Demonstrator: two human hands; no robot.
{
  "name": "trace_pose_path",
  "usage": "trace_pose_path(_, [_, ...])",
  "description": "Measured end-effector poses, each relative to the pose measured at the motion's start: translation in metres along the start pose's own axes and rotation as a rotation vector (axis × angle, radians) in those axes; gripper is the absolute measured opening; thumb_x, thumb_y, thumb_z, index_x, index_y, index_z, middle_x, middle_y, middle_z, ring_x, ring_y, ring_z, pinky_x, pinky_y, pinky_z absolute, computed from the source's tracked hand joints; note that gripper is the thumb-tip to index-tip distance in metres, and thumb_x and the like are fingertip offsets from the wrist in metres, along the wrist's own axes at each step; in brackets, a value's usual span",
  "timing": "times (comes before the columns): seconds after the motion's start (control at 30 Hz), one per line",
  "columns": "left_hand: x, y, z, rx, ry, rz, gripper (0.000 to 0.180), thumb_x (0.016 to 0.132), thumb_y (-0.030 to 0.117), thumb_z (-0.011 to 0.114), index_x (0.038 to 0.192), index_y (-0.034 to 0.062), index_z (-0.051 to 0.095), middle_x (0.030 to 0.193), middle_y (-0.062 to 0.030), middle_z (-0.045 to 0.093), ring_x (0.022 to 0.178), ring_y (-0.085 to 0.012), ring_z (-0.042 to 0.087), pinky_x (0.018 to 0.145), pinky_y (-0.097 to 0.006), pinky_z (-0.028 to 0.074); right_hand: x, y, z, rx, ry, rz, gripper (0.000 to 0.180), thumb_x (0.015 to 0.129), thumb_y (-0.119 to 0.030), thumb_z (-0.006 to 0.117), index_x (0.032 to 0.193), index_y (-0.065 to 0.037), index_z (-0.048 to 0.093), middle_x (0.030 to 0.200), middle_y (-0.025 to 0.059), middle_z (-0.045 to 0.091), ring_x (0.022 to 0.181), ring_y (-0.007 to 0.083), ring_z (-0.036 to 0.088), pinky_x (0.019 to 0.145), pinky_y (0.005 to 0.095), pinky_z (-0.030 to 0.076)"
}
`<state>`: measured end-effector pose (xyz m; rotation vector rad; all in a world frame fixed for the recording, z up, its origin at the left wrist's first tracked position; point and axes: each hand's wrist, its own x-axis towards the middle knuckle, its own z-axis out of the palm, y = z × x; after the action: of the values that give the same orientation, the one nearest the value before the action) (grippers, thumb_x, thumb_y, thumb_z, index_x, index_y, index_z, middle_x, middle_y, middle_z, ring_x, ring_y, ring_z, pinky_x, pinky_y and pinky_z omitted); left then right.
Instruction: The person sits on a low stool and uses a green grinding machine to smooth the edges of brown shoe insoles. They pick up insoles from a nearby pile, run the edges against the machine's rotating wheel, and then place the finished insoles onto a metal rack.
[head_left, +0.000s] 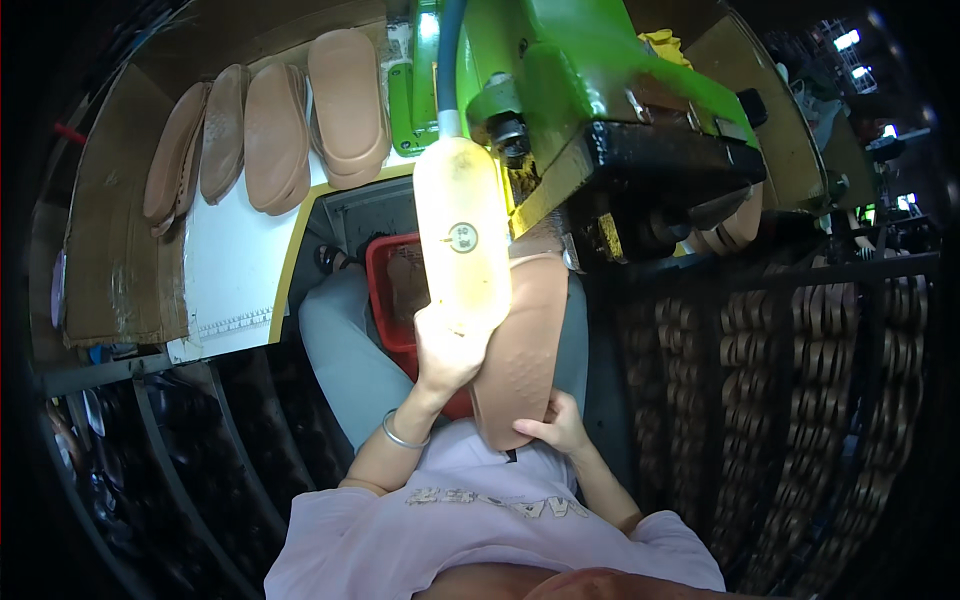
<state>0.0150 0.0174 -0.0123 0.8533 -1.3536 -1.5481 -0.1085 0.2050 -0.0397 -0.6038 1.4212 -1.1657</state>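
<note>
Sole (pixel 530 330), tan, one item, a patch of small raised bumps on its upper face: we list it between the left grip (pixel 450 350) and the right grip (pixel 562 428), its near end toward the shirt (pixel 480 490) and its far end, ahead of both, just below the green machine (pixel 650 50). Right grip: closed on the sole's near end, thumb flat on top, remaining fingers mostly hidden behind the edge. Left grip: curled beside the sole's left edge, at the lower end of the glowing lamp (pixel 462 190); glare covers its fingertips, so we cannot tell how far it is closed or what it has hold of. Behind it, on the wrist, we record one silver bangle (pixel 392 432). Left of and beyond the left grip we enter a red bin (pixel 378 295), beside the trousers (pixel 340 330); farther left, a white bench (pixel 235 265) with yellow edging, bearing tan soles (pixel 277 140) set in a row of piles, and a cardboard box (pixel 120 220). Well right of the right grip, we note racks (pixel 790 275) filled with brown soles (pixel 825 315).
</note>
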Motion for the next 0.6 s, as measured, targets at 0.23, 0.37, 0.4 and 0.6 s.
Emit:
trace_pose_path(0.23, [-0.008,0.0,-0.004,-0.112,-0.033,-0.034,0.042,0.08,-0.007,0.061,0.12,-0.0065,0.05,0.113,-0.0109,0.057,0.103,-0.0142,0.054,0.088,-0.025,0.043,-0.028,0.009,-0.043,0.288,0.366,-0.135,0.042,0.068,-0.002,0.071,0.104,0.008,0.053,0.098,0.0141,0.062,0.087,0.0166,0.061,0.081,0.0279,0.048])
trace_pose_path(0.37, [-0.008,0.0,-0.004,-0.198,-0.1,-0.093,0.049,0.08,-0.007,0.061,0.126,-0.0063,0.045,0.12,-0.0128,0.054,0.107,-0.0165,0.053,0.094,-0.029,0.042,-0.024,-0.013,-0.058,0.324,0.586,-0.322,0.036,0.077,-0.007,0.065,0.109,0.003,0.053,0.103,0.0122,0.062,0.094,0.0187,0.06,0.086,0.0298,0.048])
trace_pose_path(0.4, [-0.007,0.0,-0.003,-0.179,-0.109,-0.067,0.05,0.08,-0.006,0.061,0.127,-0.0063,0.044,0.12,-0.0129,0.054,0.108,-0.0166,0.053,0.094,-0.029,0.042,-0.02,-0.02,-0.063,0.304,0.612,-0.376,0.034,0.08,-0.008,0.064,0.11,0.003,0.053,0.105,0.0121,0.061,0.096,0.0194,0.06,0.087,0.0306,0.048])
trace_pose_path(0.6, [0.01,-0.004,0.018,-0.109,-0.083,-0.025,0.043,0.083,-0.001,0.063,0.123,-0.0067,0.05,0.114,-0.0117,0.058,0.104,-0.0162,0.056,0.092,-0.029,0.044,0.03,-0.086,-0.094,0.2,0.745,-0.531,0.032,0.088,-0.01,0.06,0.116,0.005,0.055,0.111,0.0129,0.06,0.105,0.0205,0.057,0.095,0.0319,0.044])
